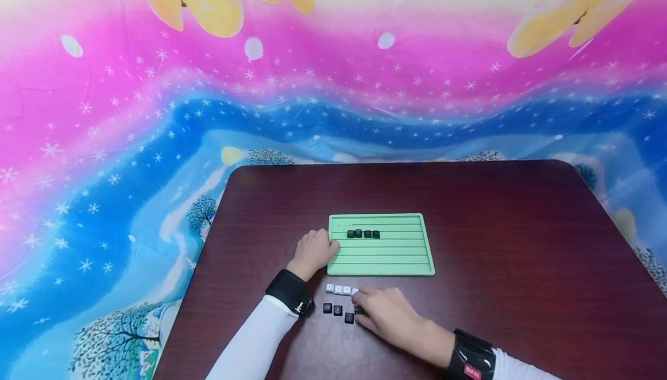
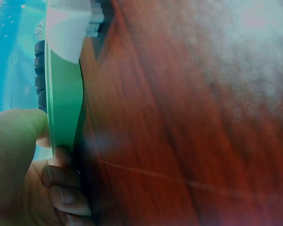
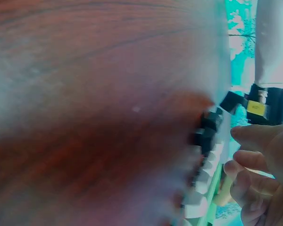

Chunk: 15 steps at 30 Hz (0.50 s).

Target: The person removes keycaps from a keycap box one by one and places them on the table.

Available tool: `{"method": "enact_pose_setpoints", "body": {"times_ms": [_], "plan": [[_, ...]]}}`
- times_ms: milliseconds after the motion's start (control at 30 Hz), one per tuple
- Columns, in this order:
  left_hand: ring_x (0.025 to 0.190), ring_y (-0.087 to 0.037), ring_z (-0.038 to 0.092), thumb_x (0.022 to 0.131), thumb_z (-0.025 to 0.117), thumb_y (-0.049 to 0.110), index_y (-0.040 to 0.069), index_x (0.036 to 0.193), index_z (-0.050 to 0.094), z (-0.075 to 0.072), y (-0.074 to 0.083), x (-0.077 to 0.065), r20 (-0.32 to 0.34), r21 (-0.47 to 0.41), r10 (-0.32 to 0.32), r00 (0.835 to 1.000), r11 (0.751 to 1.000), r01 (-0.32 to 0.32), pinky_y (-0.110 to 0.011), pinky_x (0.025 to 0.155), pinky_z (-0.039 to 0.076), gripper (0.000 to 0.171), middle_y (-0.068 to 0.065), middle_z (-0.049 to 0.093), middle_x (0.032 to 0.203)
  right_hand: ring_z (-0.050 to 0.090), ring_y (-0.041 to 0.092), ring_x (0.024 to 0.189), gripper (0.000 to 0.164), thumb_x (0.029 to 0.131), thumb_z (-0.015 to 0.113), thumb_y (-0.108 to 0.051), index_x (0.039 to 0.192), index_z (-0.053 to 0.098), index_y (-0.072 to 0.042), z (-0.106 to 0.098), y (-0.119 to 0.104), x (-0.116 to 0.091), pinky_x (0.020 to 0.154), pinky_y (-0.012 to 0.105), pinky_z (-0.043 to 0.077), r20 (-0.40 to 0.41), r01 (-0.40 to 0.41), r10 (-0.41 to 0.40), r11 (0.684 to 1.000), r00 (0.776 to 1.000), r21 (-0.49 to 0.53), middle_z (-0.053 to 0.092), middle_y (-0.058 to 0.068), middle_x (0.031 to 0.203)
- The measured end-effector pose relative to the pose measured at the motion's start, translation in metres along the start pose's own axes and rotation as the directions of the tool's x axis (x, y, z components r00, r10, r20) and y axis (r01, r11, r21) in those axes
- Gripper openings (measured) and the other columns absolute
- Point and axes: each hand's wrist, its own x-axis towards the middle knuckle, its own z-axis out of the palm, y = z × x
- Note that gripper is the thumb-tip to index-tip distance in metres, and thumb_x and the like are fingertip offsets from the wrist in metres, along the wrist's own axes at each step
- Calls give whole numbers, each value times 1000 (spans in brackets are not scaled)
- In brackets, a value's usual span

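We see a dark wooden table [image 1: 500,241] bearing a ridged green tray [image 1: 401,255], whose long axis runs left to right. Our left hand [image 1: 311,252] is at its left short edge, thumb on top and fingers under, so that the rim is pinched. Our right hand [image 1: 391,313] is low over the table, straight on our side of the tray, its fingertips bent and only a little apart at the right end of two loose rows. A dark piece [image 1: 358,310] shows between them, but we cannot tell whether it is gripped. The white keycaps [image 1: 339,289] lie between the tray and the black keycaps [image 1: 338,310] nearest us; both rows run roughly along the tray's length, left of the right hand, which is nearer them. Four seated keycaps [image 1: 358,233] stand on the tray, left of its middle.
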Motion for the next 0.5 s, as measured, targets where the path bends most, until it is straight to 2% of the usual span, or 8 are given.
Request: {"method": "enact_pose_setpoints", "body": {"times_ms": [200,500], "plan": [[51,-17,36,90,56,27,16,61,39,0,0,0,0,0,-4,1000,1000,4,-30,48,31,35,2,32,59,55,2,60,20,82,80,-31,93,69,-20,-10,4,7,49,19,41,-63,-9,9,1000,998,5,64,-11,83],[49,-16,36,90,56,26,16,61,40,-1,0,0,6,-9,0,1000,1000,0,-29,47,31,35,3,33,57,62,4,64,23,82,81,-33,98,72,-19,-26,11,14,50,20,44,-100,-52,54,999,994,15,68,-9,89]]}}
